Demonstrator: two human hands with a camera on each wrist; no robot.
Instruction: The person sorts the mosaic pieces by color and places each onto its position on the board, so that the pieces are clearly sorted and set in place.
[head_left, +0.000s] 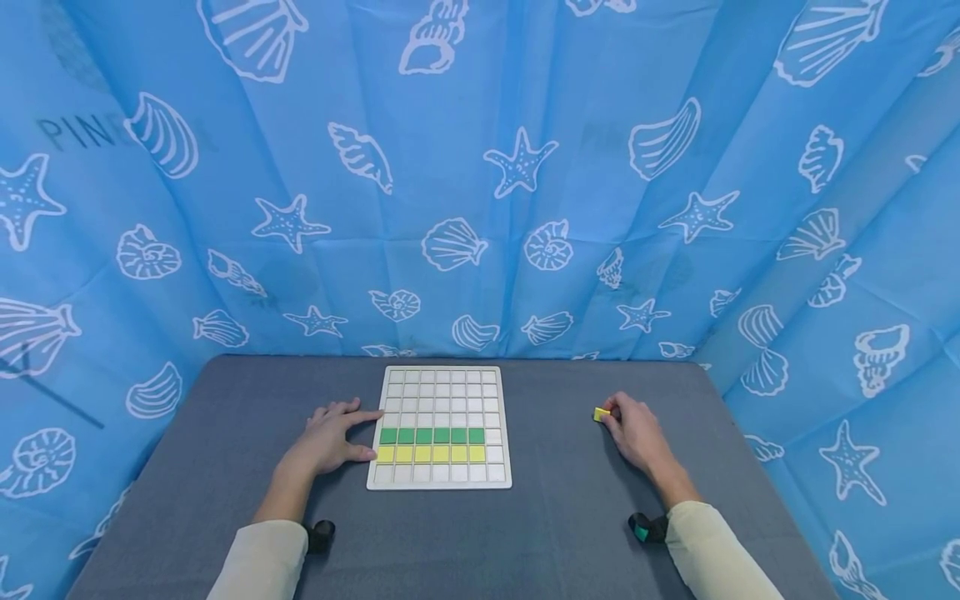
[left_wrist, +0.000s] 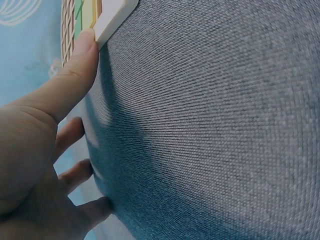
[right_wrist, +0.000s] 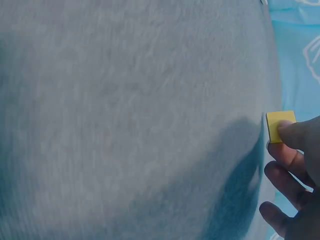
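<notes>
A white grid board point(head_left: 438, 379) lies flat on the table, with a row of green tiles point(head_left: 423, 436) above a row of yellow tiles point(head_left: 422, 454); the rightmost cell of each of those rows is white. My left hand point(head_left: 327, 437) touches the board's left edge with thumb and index finger, its other fingers resting on the cloth in the left wrist view. Well to the right of the board, my right hand point(head_left: 636, 427) pinches one yellow square tile point(right_wrist: 276, 120) between thumb and fingers, just over the table.
Grey cloth covers the table point(head_left: 480, 542). A blue curtain point(head_left: 480, 167) printed with white shells and starfish hangs behind and along the sides. Black bands sit at the left wrist point(head_left: 321, 536) and right wrist point(head_left: 648, 528).
</notes>
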